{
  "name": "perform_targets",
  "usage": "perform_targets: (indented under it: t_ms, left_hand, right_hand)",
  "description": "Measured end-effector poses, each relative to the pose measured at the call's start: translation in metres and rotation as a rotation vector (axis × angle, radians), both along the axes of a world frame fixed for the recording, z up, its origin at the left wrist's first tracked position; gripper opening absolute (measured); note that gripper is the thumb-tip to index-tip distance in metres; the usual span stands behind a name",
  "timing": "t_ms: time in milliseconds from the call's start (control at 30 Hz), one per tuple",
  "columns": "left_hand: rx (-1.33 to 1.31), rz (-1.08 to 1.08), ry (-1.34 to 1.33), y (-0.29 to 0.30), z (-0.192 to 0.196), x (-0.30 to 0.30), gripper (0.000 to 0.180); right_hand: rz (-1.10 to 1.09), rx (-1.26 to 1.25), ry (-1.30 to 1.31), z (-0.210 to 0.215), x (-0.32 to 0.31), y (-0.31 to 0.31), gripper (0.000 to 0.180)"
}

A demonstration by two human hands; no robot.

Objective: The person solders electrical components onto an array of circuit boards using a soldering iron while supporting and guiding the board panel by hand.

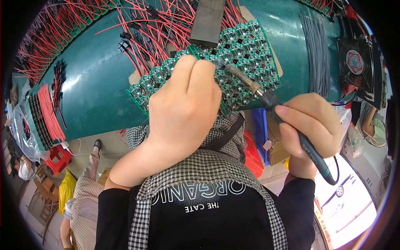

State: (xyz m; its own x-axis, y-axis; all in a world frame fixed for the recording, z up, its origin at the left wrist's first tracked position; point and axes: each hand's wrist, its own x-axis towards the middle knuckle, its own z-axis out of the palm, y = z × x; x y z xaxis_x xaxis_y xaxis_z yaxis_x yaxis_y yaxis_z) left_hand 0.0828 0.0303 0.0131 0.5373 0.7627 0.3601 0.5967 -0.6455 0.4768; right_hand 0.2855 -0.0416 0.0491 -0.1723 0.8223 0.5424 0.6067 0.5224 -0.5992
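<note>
My right hand (312, 123) is wrapped round the dark handle of a soldering iron (271, 100). The iron's tip points up and left, over a panel of small green circuit boards (250, 58) with domed clear parts. My left hand (185, 104) is closed in a pinch above the panel, close to the iron's tip. Whatever its fingertips hold is hidden behind the hand. A dark rectangular block (207, 23) rests at the panel's far edge. Beyond the panel lies a heap of red and black wires (166, 25) with black connectors.
Under everything runs a green work surface (96, 100). A bundle of grey wires (315, 54) and a black fan (355, 62) are on the right. Cut red wires (51, 112) lie at the left end, near wired boards (50, 37). Other people are partly visible at both sides.
</note>
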Motion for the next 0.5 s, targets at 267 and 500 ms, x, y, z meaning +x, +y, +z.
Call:
perform_targets:
  t_ms: [267, 500]
  left_hand:
    - [-0.026, -0.023, -0.032, -0.002, 0.001, -0.007, 0.015]
    - [-0.002, -0.023, -0.046, 0.000, -0.004, -0.006, 0.014]
  right_hand:
    - [-0.108, -0.041, 0.067, -0.003, -0.001, -0.012, 0.015]
    - [-0.079, -0.054, 0.047, -0.002, -0.003, -0.008, 0.016]
